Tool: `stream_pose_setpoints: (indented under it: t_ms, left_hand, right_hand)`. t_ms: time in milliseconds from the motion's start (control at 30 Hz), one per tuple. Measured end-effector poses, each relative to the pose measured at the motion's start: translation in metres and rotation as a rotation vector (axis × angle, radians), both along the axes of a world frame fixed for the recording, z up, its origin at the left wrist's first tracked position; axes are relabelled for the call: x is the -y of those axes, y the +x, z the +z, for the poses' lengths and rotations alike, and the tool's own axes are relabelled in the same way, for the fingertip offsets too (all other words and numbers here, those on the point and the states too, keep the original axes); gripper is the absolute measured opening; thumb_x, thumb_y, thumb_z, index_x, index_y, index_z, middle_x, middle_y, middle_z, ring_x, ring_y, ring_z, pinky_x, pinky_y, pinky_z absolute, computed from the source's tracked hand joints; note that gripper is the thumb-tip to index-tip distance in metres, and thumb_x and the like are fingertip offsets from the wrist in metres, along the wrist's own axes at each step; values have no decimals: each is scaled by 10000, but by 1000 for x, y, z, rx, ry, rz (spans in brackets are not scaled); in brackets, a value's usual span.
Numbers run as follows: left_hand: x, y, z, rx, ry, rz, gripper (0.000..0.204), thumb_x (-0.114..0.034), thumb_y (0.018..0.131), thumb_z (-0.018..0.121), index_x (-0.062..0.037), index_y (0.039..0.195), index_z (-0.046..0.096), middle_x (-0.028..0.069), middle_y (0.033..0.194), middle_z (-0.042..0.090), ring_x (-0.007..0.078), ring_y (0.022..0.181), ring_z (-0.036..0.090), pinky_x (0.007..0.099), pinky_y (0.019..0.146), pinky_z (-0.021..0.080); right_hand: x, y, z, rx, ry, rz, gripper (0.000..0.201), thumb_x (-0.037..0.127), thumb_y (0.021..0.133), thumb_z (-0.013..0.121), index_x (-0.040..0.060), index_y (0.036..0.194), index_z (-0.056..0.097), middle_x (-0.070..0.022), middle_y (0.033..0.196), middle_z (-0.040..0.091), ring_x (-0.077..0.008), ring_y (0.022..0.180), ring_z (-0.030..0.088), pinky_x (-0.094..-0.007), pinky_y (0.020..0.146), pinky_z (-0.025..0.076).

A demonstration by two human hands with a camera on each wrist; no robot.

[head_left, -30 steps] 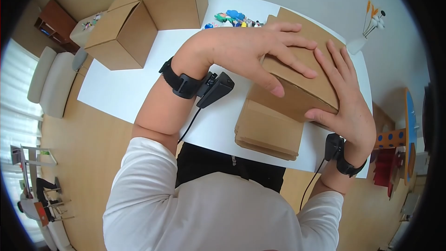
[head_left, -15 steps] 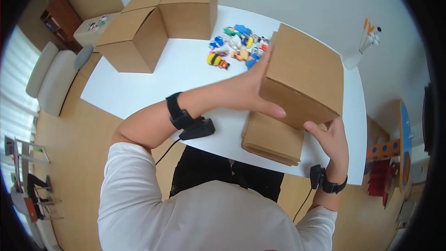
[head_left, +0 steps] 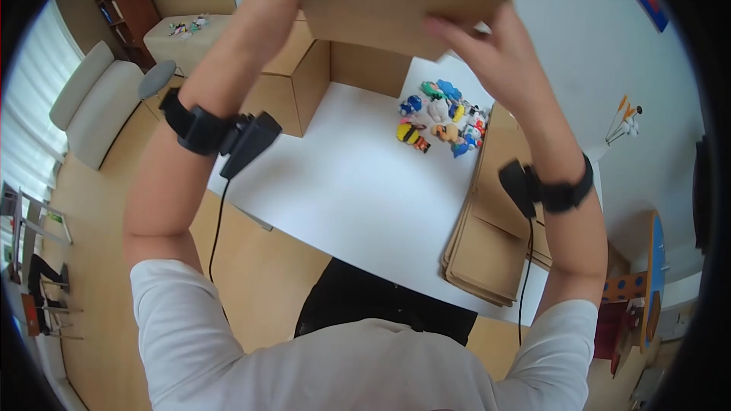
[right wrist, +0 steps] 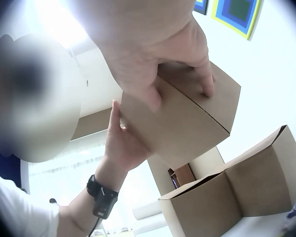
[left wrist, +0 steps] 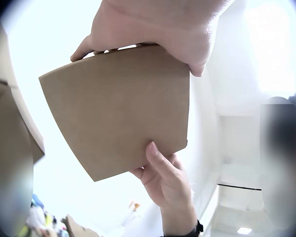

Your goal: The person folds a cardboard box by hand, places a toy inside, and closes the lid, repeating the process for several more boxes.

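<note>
A closed cardboard box (head_left: 381, 11) is held up over the far part of the white table, between both hands. My left hand (left wrist: 153, 24) grips one side of it, fingers along an edge and thumb at the corner; in the head view most of this hand is cut off at the top. On the opposite side my right hand (head_left: 499, 53) holds the box, its thumb on the near face and its fingers round the edge. Below and behind the raised box stand other cardboard boxes (head_left: 282, 99), partly hidden by it and the left forearm.
Small colourful toys (head_left: 442, 118) lie in a pile toward the table's back. A stack of flattened cardboard (head_left: 487, 259) lies at the table's right, partly under the right forearm. A vase with dried flowers (head_left: 624, 125) stands beyond the back right corner.
Both hands have lifted the box off the right side of the table and carried it up, left and away from the body. The cardboard stack beneath it is now uncovered.
</note>
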State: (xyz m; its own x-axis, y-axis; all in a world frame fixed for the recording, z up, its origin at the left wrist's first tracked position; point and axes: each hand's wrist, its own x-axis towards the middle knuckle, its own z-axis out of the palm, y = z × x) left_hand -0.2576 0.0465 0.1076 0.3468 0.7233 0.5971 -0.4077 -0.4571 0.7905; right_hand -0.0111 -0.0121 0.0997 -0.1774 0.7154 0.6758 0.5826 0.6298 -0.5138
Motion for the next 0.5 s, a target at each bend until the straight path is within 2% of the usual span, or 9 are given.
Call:
stream_pose_setpoints:
  t_ms: [33,67,133,200,267,333,433,500]
  left_hand:
    - [-12,-10,8,-12,49,21,611,-431,944,623,-77,1421,481,120,1418,499,225,1344,414,357,1121,307]
    - [-24,-18,11,-31,56,91,593,-440,947,613,-61,1389,497,105,1363,528,205,1288,451,340,1082,340]
    - [-53,-39,16,-68,70,230,570,-457,954,594,-30,1326,529,77,1253,584,163,1177,524,307,1005,405]
    - [-77,-55,21,-114,4,268,553,-445,951,599,-37,1318,535,77,1237,592,164,1168,526,314,985,420]
    - [-102,-68,22,-150,-48,275,541,-435,947,604,-41,1312,538,77,1223,597,165,1155,531,312,968,430]
    - [-128,-80,19,-179,-80,241,535,-426,942,607,-40,1307,540,76,1211,599,167,1140,538,300,954,435]
    - [-170,-90,6,-207,-118,247,596,-464,914,624,-43,1327,533,113,1268,588,216,1199,514,370,987,419]
    - [-192,-87,-4,-237,-266,403,666,-506,891,633,-49,1359,511,150,1337,551,268,1259,473,448,1018,386]
  right_hand:
    - [-23,-20,1,-36,107,66,556,260,886,705,-2,1335,508,-158,1060,702,-243,935,684,-352,814,536]
    - [-43,-36,2,-75,215,128,551,218,905,705,-1,1356,476,-147,1066,695,-215,942,679,-357,790,550]
    - [-81,-58,4,-27,213,64,730,259,860,741,3,1437,373,-221,1121,669,-320,1024,663,-396,867,534]
    - [-111,-73,2,-23,229,49,857,252,823,768,19,1490,283,-263,1138,657,-388,1050,656,-429,894,531]
    - [-134,-85,-5,-66,258,88,938,196,794,786,47,1517,207,-275,1116,657,-416,1020,659,-454,869,540]
    - [-149,-91,-8,41,301,-29,920,214,805,773,60,1512,206,-285,1096,657,-430,1019,651,-457,869,538]
    - [-176,-97,-9,180,228,-120,895,238,821,754,68,1502,198,-303,1076,654,-452,1009,641,-469,865,534]
    - [-180,-97,-10,228,131,-146,873,253,831,742,64,1493,205,-312,1066,651,-460,1002,638,-477,863,529]
